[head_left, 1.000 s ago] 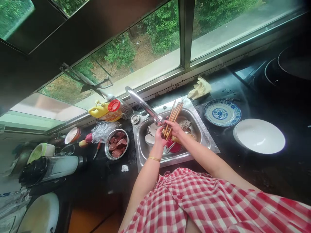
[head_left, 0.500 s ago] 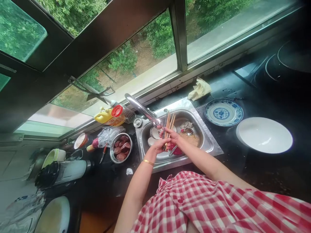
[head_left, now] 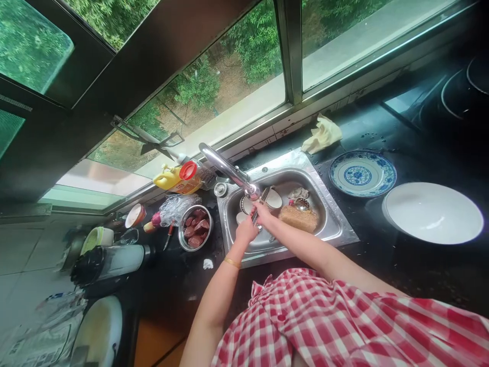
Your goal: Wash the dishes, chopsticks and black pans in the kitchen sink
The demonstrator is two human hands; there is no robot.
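Under the spout of the chrome faucet [head_left: 229,171], both my hands are closed around a bundle of chopsticks [head_left: 265,194]. My left hand [head_left: 247,230] grips the lower end, and my right hand [head_left: 263,212] wraps the middle just above it. The fingers hide much of the bundle, which slants up to the right. Below lies the steel sink [head_left: 331,216], holding white bowls [head_left: 274,199] partly behind my hands. To the right in the basin are a tan sponge-like block [head_left: 298,219] and a metal slotted spoon [head_left: 301,204].
A blue-patterned plate [head_left: 362,173] and a large white bowl [head_left: 431,213] stand right of the sink. A crumpled cloth [head_left: 324,135] lies behind. On the left are a metal bowl of dark red meat pieces [head_left: 196,229], a knife [head_left: 169,235] and a yellow jug [head_left: 168,179].
The chopsticks have gone from a nearly upright, fanned bundle to a tighter, more slanted one. My hands have shifted slightly, and the view has swung a little. A red item under my hands no longer shows.
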